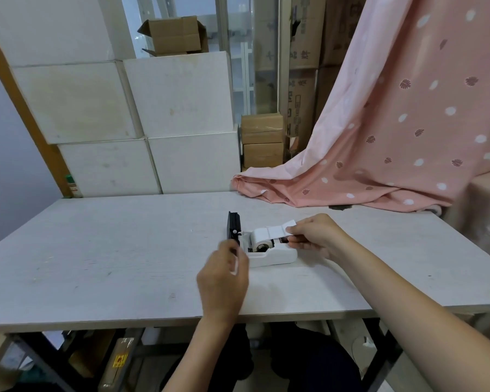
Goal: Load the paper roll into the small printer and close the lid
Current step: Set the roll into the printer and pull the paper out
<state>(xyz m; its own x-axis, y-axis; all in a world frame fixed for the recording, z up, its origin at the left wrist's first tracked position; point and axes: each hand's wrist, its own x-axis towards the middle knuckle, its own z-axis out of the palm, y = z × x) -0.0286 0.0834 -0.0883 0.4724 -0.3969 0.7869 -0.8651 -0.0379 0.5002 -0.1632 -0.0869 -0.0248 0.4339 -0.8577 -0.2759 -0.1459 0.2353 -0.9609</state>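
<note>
A small white printer (275,257) lies on the pale table (96,250), its black-lined lid (234,229) standing open at its left end. The white paper roll (262,237) sits in the printer's bay. A strip of labels runs from the roll to the right, and my right hand (314,234) pinches the strip's free end above the printer's right end. My left hand (224,278), blurred, hovers at the printer's near left corner just below the lid, fingers loosely curled. I cannot tell whether it touches the printer.
A pink patterned cloth (379,137) drapes onto the table's far right corner. White boxes (153,123) and brown cartons (262,142) are stacked behind the table. The table's front edge runs just below my left wrist.
</note>
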